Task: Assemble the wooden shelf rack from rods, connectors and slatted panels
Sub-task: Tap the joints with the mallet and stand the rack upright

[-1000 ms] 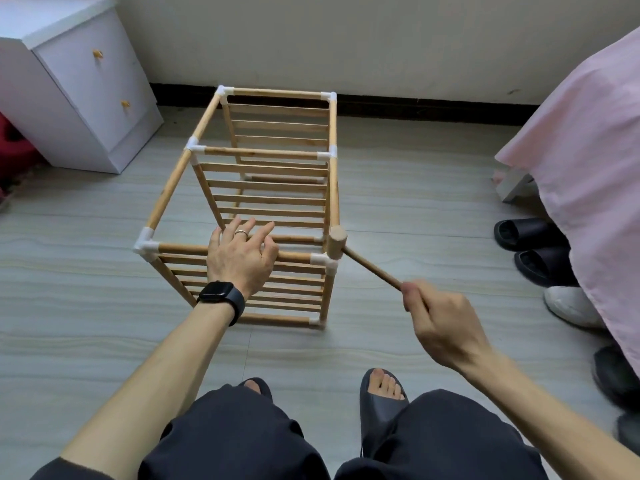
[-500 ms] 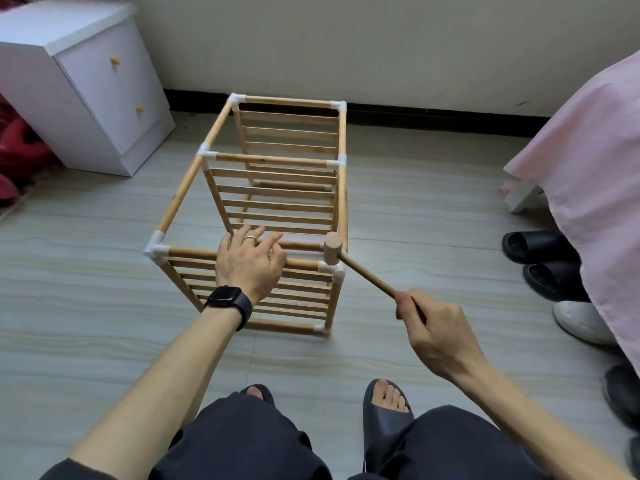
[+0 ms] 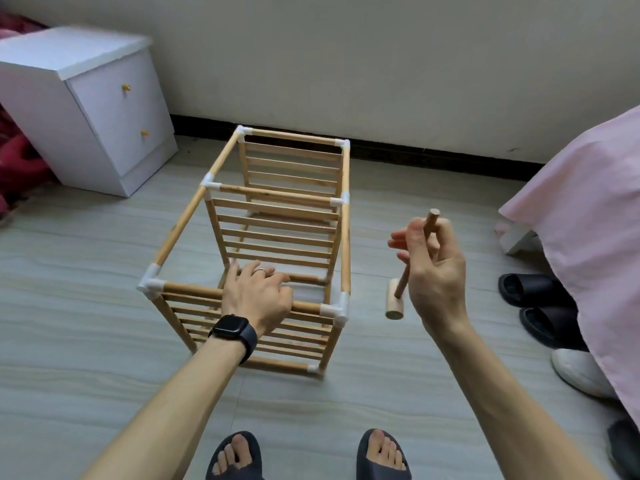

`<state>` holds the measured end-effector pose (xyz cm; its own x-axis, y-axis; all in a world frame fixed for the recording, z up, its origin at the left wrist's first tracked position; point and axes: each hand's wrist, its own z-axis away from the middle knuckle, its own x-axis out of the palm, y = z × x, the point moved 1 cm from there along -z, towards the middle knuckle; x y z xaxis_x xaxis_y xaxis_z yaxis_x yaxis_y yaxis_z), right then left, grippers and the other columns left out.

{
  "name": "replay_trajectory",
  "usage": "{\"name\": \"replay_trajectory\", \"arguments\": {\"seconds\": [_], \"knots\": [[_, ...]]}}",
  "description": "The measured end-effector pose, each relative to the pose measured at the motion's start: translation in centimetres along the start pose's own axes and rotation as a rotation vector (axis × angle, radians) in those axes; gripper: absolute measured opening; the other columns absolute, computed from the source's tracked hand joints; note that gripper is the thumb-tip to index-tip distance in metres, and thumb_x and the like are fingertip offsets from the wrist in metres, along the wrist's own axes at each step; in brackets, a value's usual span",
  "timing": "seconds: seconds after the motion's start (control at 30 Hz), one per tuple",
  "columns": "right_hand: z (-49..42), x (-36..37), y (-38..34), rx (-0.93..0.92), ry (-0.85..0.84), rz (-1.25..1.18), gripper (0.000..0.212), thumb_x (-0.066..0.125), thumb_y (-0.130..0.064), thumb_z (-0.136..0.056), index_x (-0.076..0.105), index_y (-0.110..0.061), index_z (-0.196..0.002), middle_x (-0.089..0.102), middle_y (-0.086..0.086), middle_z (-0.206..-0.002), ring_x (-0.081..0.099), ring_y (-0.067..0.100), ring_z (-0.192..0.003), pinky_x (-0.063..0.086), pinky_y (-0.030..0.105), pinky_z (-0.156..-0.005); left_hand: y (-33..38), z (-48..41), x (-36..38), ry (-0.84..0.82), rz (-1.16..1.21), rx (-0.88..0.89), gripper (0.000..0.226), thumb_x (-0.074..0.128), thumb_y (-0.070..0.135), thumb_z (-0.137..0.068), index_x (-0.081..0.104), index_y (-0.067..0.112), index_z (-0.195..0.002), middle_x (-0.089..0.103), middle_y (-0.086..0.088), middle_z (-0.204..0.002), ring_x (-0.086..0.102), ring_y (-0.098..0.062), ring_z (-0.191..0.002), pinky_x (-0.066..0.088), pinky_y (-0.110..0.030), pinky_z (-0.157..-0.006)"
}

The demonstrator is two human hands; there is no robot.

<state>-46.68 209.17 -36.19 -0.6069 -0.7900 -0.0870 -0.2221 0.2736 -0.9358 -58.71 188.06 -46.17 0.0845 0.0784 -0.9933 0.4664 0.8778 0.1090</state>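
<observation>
Change: half a second ago the head of the wooden mallet (image 3: 394, 304) was at the near right corner connector (image 3: 334, 311); now it is pulled away to the right and hangs head down, well apart from the rack.
Meaning for the task: in my judgement the tapping of this corner is finished, or at least paused. The joint looks pushed fully in, but I cannot confirm this from here.
Camera: the view has also lifted, so more of the wall and the floor (image 3: 86, 341) is visible than before.
Rack: the wooden shelf rack (image 3: 187, 216) lies on its side on the floor in front of the person, with all rods in white connectors and three slatted panels (image 3: 277, 237) standing across it.
Left hand: the left hand (image 3: 258, 296) is in the same place as before, resting on the near top rod (image 3: 194, 293). The fingers lie loosely forward over the rod, closer together than earlier. Whether the thumb goes under the rod I cannot tell.
Right hand: the right hand (image 3: 434, 271) is raised beside the rack and holds the mallet handle between the thumb and bent fingers. Some fingers (image 3: 398, 239) stick out to the left, so the grip looks light.
Progress: the frame seems nearly complete. A probable next step is checking the other corners or putting the rack upright.
Around: a white nightstand (image 3: 104, 109) is at the far left, and a pink bedcover (image 3: 588, 220) with slippers (image 3: 533, 289) is at the right.
</observation>
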Motion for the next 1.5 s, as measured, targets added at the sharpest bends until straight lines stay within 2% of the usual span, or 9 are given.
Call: {"name": "replay_trajectory", "arguments": {"seconds": [0.17,0.33,0.6,0.73,0.87,1.0,1.1,1.23,1.5], "knots": [[-1.9,3.6,-0.4,0.106,0.005,-0.278,0.034,0.049,-0.035,-0.1,0.044,-0.019,-0.07,0.037,-0.009,-0.054,0.035,0.009,-0.048,0.036,0.02,-0.047,-0.1,0.0,0.4,0.028,0.013,-0.027,0.063,0.018,0.045,-0.086,0.054,0.035,-0.137,0.059,0.007,-0.137,0.044,-0.017,-0.13,0.032,-0.041,-0.106],[-0.7,7.1,0.3,0.066,-0.025,-0.312,0.05,0.044,-0.026,-0.107,0.045,-0.019,-0.057,0.036,-0.011,-0.046,0.034,0.008,-0.039,0.028,0.024,-0.039,-0.1,-0.2,0.4,0.047,0.038,-0.035,0.065,0.017,0.045,-0.085,0.056,0.035,-0.136,0.061,0.006,-0.135,0.046,-0.017,-0.127,0.033,-0.04,-0.102],[-1.3,7.8,-2.2,-0.193,-0.096,-0.39,0.045,0.046,-0.023,-0.103,0.05,-0.029,-0.058,0.039,-0.016,-0.047,0.033,0.005,-0.037,0.029,0.02,-0.038,-0.2,-0.4,1.1,0.09,0.044,-0.028,0.061,0.018,0.045,-0.085,0.061,0.033,-0.126,0.066,0.005,-0.124,0.052,-0.019,-0.114,0.035,-0.039,-0.093],[1.1,9.6,-0.1,-0.016,-0.169,-0.2,0.038,0.046,-0.012,-0.097,0.046,-0.016,-0.059,0.035,-0.007,-0.046,0.031,0.01,-0.039,0.026,0.025,-0.039,0.0,-0.3,1.1,0.109,0.044,-0.033,0.062,0.015,0.045,-0.084,0.063,0.032,-0.121,0.067,0.004,-0.118,0.053,-0.019,-0.111,0.034,-0.039,-0.091],[-1.1,9.0,-1.2,-0.192,-0.199,-0.456,0.042,0.045,-0.01,-0.1,0.05,-0.021,-0.06,0.039,-0.014,-0.047,0.033,0.004,-0.036,0.029,0.018,-0.039,-0.1,-0.4,1.2,0.12,0.045,-0.031,0.059,0.017,0.044,-0.086,0.063,0.031,-0.121,0.068,0.004,-0.115,0.054,-0.019,-0.108,0.032,-0.04,-0.089],[0.7,9.8,-0.1,-0.026,-0.168,-0.313,0.039,0.044,-0.009,-0.096,0.046,-0.016,-0.058,0.035,-0.011,-0.044,0.03,0.007,-0.036,0.026,0.021,-0.039,0.2,-0.3,1.4,0.114,0.055,-0.022,0.058,0.017,0.044,-0.087,0.063,0.03,-0.119,0.067,0.002,-0.113,0.053,-0.02,-0.105,0.033,-0.04,-0.089],[-1.1,8.7,-1.0,-0.132,-0.18,-0.496,0.046,0.043,-0.009,-0.099,0.049,-0.025,-0.057,0.038,-0.016,-0.045,0.031,0.004,-0.034,0.028,0.017,-0.039,0.1,-0.5,1.5,0.121,0.071,-0.022,0.058,0.017,0.045,-0.087,0.063,0.03,-0.119,0.067,0.002,-0.113,0.053,-0.021,-0.104,0.033,-0.04,-0.088],[0.0,8.9,0.2,-0.028,-0.113,-0.293,0.04,0.044,-0.01,-0.096,0.045,-0.017,-0.056,0.034,-0.011,-0.043,0.03,0.008,-0.036,0.023,0.023,-0.039,0.2,-0.6,1.4,0.113,0.069,-0.009,0.058,0.016,0.044,-0.087,0.064,0.03,-0.117,0.068,0.003,-0.114,0.053,-0.02,-0.105,0.034,-0.04,-0.09],[0.3,7.7,1.5,-0.056,-0.104,-0.294,0.042,0.041,-0.007,-0.096,0.044,-0.017,-0.056,0.036,-0.013,-0.044,0.031,0.005,-0.036,0.026,0.022,-0.039,0.2,-0.8,1.4,0.127,0.072,0.003,0.057,0.017,0.043,-0.087,0.067,0.03,-0.11,0.069,0.006,-0.11,0.053,-0.018,-0.104,0.035,-0.038,-0.089]]}}
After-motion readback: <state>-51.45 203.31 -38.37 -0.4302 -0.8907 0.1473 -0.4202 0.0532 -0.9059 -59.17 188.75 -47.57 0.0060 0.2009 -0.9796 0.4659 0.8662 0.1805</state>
